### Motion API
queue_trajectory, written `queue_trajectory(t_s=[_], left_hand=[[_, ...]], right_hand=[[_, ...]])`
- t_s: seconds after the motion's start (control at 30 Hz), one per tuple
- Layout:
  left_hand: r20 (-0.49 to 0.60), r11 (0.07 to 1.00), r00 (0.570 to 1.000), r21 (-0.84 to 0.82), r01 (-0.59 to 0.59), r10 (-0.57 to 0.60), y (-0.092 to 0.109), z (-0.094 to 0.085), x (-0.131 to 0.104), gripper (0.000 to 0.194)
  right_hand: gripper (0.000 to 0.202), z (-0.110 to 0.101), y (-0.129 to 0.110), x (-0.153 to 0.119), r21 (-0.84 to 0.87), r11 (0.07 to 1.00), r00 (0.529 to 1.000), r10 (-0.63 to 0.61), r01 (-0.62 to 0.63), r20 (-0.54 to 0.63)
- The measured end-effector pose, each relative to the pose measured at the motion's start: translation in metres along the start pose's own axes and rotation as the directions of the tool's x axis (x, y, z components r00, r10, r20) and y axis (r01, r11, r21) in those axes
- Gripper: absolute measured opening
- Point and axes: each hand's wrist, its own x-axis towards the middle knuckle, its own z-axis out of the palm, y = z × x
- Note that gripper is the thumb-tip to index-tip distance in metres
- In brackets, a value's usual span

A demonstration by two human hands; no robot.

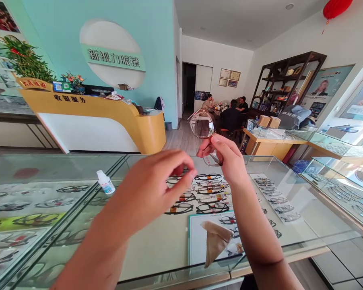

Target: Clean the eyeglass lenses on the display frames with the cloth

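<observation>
A pair of glasses (202,125) with a thin, light frame is held up above the glass display case, one lens upright and the other lower down. My right hand (225,155) pinches it near the middle, partly covering the lower lens. To its left, my left hand (166,177) is curled, thumb and fingertips close with a small gap between them, and holds nothing. A brown cloth (216,241) lies on the glass below my right hand. On the left of the case stands a small white bottle (106,183).
Rows of glasses (211,197) lie inside the glass case (145,257). Beyond it are a yellow counter (149,131) at left and more display cases (335,147) at right. Several people sit round a table at the back.
</observation>
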Motion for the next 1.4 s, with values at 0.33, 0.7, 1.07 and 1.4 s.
queue_trajectory(t_s=[0.33,0.7,1.07,1.4], left_hand=[[-0.297,0.966,0.925,0.170,-0.194,0.238,-0.034,0.005,0.019,0.076],[-0.503,0.973,0.844,0.213,-0.089,0.188,-0.046,0.014,0.025,0.064],[-0.771,0.998,0.634,0.044,-0.045,0.062,-0.060,0.027,0.028,0.064],[-0.775,0.992,0.630,-0.037,-0.118,0.046,-0.067,0.033,0.031,0.076]], right_hand=[[0.044,-0.004,-0.006,-0.005,-0.127,0.991,0.942,0.084,-0.044,0.324],[0.020,-0.006,0.001,-0.006,-0.551,0.779,0.925,-0.378,0.300,-0.032],[0.051,0.008,0.016,-0.003,-0.721,0.562,0.750,-0.656,0.405,-0.089],[0.063,0.010,0.026,0.001,-0.748,0.483,0.668,-0.741,0.456,-0.071]])
